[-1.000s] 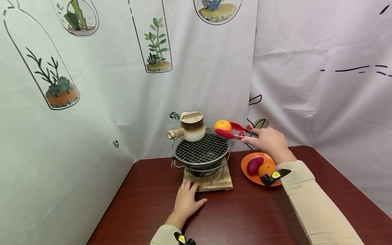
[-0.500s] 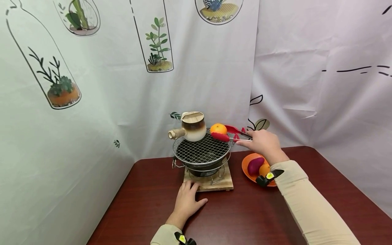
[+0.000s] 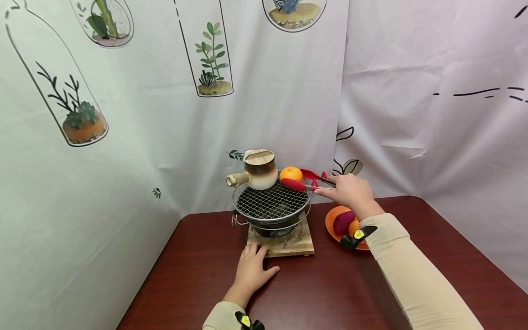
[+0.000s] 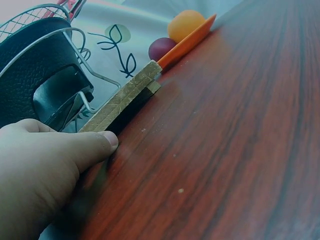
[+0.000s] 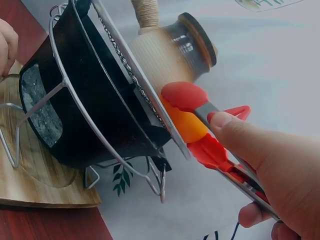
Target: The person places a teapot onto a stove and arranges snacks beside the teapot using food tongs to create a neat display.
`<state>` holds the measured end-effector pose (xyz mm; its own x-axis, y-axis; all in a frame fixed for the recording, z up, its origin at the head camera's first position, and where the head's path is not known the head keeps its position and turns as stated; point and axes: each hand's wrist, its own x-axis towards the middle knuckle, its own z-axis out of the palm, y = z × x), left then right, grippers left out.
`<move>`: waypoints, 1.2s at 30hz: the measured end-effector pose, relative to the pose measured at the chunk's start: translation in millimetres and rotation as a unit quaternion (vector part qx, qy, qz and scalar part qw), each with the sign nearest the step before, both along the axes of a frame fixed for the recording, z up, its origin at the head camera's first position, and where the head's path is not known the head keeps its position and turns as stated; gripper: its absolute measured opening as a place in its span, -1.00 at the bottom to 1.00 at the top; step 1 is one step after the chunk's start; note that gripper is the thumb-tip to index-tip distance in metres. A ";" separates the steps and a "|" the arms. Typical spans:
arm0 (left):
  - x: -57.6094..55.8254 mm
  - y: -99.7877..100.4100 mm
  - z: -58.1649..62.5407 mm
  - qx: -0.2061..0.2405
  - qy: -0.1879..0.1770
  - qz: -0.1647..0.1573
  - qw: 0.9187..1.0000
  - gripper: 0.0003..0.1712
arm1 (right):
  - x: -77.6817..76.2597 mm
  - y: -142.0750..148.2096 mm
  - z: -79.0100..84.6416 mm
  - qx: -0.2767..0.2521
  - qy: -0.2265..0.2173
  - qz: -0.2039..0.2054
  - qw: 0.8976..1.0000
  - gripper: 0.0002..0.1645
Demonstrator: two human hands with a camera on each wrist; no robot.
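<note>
Tongs (image 3: 298,185) clamped in the curled fingers of my right hand (image 3: 352,190) pinch an orange (image 3: 291,173) at the right of the mesh (image 3: 270,204) on a grill (image 5: 95,95), near a pot (image 3: 263,178); whether fruit meets wire, I cannot tell. The long tool presumably keeps my skin away from any heat. My left hand (image 3: 250,270), thumb spread apart from the other fingers and gripping nothing, rests at the near edge of the board (image 3: 306,242) under the grill, probably to steady it. The pot stands toward the mesh's left rear, its handle out to my left, which seems to leave room on the right. A wooden lid (image 3: 259,157) hides its contents. On the surface (image 3: 313,293) to my right, a plate (image 3: 329,223) holds a purple item (image 3: 342,222) and a second orange (image 4: 186,26).
</note>
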<state>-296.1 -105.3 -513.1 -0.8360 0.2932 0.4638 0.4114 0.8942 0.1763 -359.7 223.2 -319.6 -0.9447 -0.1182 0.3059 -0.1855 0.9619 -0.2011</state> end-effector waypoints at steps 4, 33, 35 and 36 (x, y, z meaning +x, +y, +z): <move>-0.2 0.4 0.9 0.002 -0.001 -0.003 1.000 -0.35 | -0.3 0.6 1.0 -0.005 -0.004 0.001 1.000 0.03; -0.2 0.4 0.5 0.009 0.013 -0.012 1.000 -0.38 | 34.8 55.1 -1.6 -0.049 0.001 -0.027 0.998 0.26; -0.4 -0.3 -0.5 0.011 0.017 -0.013 1.000 -0.37 | 38.6 62.9 -3.6 -0.044 -0.002 -0.034 0.998 0.30; -0.5 -0.2 -0.6 0.011 0.019 -0.014 1.000 -0.37 | 41.2 66.9 -4.7 -0.043 -0.005 -0.037 0.998 0.32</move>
